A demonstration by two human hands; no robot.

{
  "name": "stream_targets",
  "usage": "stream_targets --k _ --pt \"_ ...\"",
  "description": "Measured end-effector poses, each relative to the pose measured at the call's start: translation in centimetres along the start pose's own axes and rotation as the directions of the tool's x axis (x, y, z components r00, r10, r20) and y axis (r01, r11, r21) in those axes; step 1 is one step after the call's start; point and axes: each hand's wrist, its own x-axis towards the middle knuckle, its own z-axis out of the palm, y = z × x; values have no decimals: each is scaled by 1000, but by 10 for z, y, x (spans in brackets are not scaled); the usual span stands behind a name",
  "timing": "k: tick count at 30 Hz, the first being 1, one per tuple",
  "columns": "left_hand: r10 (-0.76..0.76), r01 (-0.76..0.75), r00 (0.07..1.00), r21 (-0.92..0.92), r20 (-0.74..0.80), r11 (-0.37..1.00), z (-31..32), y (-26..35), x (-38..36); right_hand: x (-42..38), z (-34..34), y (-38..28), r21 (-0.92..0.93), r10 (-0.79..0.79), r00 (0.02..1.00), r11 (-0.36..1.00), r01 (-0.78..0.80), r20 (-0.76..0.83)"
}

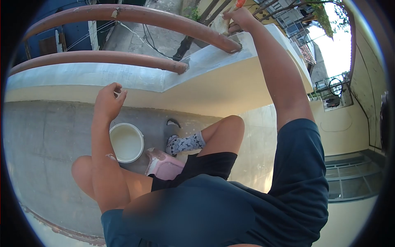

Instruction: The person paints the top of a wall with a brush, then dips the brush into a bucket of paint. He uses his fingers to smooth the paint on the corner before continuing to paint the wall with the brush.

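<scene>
My right hand [242,19] is stretched out to the far end of the low wall, closed around a paintbrush [238,4] with an orange-red handle. Its pale bristle end hangs below the fingers, beside the wall's white-coated top [214,57]. My left hand [110,101] hovers in front of the wall with loosely curled fingers, a gap at the thumb and nothing visible in it. Below my left forearm, a white bucket [126,143] holding pale liquid stands on the floor. A white smear marks that forearm.
Two brown metal rails [123,57] run along the wall and end in its top. A pink plastic object [164,164], partly hidden, is between my legs near the bucket. Cables hang beyond the rails. At right are a louvred window [354,177] and a cream wall.
</scene>
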Motion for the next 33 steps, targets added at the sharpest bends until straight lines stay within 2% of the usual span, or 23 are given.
stream_targets --k 7,9,13,16,18,19,21,22,24,25,27,30,33 --pt "-18 19 1000 26 -24 999 -2 -2 -2 17 -6 10 -48 41 993 998 -36 114" --pt "-15 15 1000 37 -16 999 -1 0 -2 21 -12 10 -198 55 995 979 -39 77" --pt "-45 45 999 31 -4 999 -3 -2 -2 6 -42 -10 -151 74 997 986 -69 31" --pt "-45 45 999 48 -6 998 -3 -7 -2 -1 -66 -25 -258 85 996 963 -78 18" --pt "-47 48 999 61 -9 997 -1 -6 -1 -1 -70 -35 -201 44 975 976 -89 -216" --pt "-49 49 999 71 -6 996 -1 -6 0 8 -67 -30 -198 46 975 976 -90 -218" --pt "-48 48 999 91 -8 995 -1 -6 1 31 -51 -13 29 -49 987 998 54 -155" --pt "-52 52 999 88 -8 995 1 -7 1 29 -37 -10 34 -49 986 998 55 -157" --pt "-50 52 999 88 -17 995 0 -4 0 29 -15 -5 15 11 998 1000 -12 62" --pt "-49 51 999 88 -24 995 0 0 -2 30 -14 -3 19 6 998 1000 -7 59" --pt "-53 54 998 85 -21 995 2 1 -3 29 -14 4 -132 121 991 985 -112 62" --pt "-72 71 997 74 11 995 1 -3 0 1 -46 -7 -129 58 996 990 -49 69" --pt "-69 68 997 58 16 996 -2 -3 2 25 -103 3 -129 116 992 986 -109 47"
